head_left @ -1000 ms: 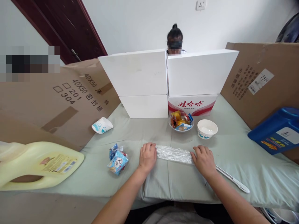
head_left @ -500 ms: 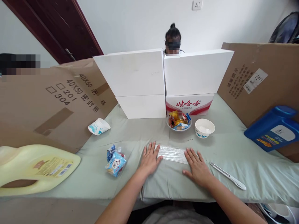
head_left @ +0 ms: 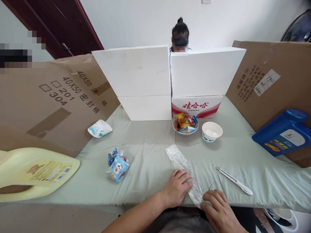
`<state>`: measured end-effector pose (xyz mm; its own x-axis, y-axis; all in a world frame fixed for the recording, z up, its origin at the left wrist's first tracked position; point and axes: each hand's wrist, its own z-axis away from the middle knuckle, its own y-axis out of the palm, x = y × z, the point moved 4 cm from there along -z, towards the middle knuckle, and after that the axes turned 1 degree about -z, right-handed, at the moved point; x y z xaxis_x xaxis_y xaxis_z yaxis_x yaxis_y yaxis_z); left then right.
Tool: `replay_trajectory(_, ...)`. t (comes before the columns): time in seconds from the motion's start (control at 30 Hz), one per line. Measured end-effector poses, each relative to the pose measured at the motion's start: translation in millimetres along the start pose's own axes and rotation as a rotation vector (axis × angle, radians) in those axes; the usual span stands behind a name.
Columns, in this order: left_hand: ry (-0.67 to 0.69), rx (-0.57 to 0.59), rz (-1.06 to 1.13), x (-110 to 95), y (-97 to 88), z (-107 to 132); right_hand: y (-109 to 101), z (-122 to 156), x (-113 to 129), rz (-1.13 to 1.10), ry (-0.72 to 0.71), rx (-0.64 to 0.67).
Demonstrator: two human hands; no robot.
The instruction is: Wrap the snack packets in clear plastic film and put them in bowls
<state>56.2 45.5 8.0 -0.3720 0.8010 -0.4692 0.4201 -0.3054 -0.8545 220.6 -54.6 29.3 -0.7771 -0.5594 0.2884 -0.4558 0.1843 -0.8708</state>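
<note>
A folded strip of clear, crinkled plastic wrap [head_left: 178, 158] lies slantwise on the green cloth, its near end at the table's front edge. My left hand [head_left: 178, 188] is closed, its curled fingers on the strip's left edge about halfway down. At the near end, my right hand [head_left: 218, 207] pinches the strip's corner; its thumb is partly hidden. To the right of the strip rests a white utility knife [head_left: 234, 181], touched by neither hand. Left of my hands sits a clear bag of wrapped snacks [head_left: 118, 166].
Farther back stand a bowl of packaged snacks [head_left: 186, 124] and a white paper bowl [head_left: 212, 132]. A paper cup [head_left: 100, 128] lies tipped over. White boxes [head_left: 143, 72], cardboard panels, a yellow jug [head_left: 41, 173] and a blue bottle [head_left: 283, 132] surround the table. A person [head_left: 180, 35] is behind the boxes.
Both hands, flat at the strip's ends before, have come toward me and curled onto it. The strip has turned from crosswise to slanting and slid nearer. The view has shifted slightly.
</note>
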Motion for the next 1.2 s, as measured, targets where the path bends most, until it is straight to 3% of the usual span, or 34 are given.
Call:
replay_trajectory(0.13, 0.156, 0.153, 0.253, -2, -5.8, 10, -25, -23, 5, -0.240, -0.018, 0.020)
replay_trajectory(0.23, 0.114, 0.153, 0.442, 3, -11.0, 15, -28, -52, -7, -0.447, 0.103, 0.076)
replay_trajectory(0.4, -0.125, 0.039, 0.842, 29, -0.6, 14, 5, -109, -60, -0.530, 0.424, 0.048)
replay_trajectory(0.5, -0.213, -0.053, 1.066, 42, 8.0, 11, 32, -136, -88, -0.495, 0.497, 0.025)
replay_trajectory(0.6, -0.285, -0.113, 1.147, 46, 10.3, 8, 53, -149, -104, -0.437, 0.540, 0.023)
replay_trajectory(0.77, -0.314, -0.088, 0.988, 37, 2.1, 4, 68, -147, -110, -0.336, 0.559, 0.037)
replay_trajectory(0.9, -0.278, -0.052, 0.694, 29, -3.8, 2, 69, -144, -110, -0.284, 0.536, 0.040)
replay_trajectory(1.1, -0.219, -0.027, 0.452, 10, -9.9, 2, 67, -143, -106, -0.208, 0.486, 0.030)
replay_trajectory(1.2, -0.255, -0.128, 0.268, 2, -22.1, 0, 67, -142, -99, -0.162, 0.435, 0.022)
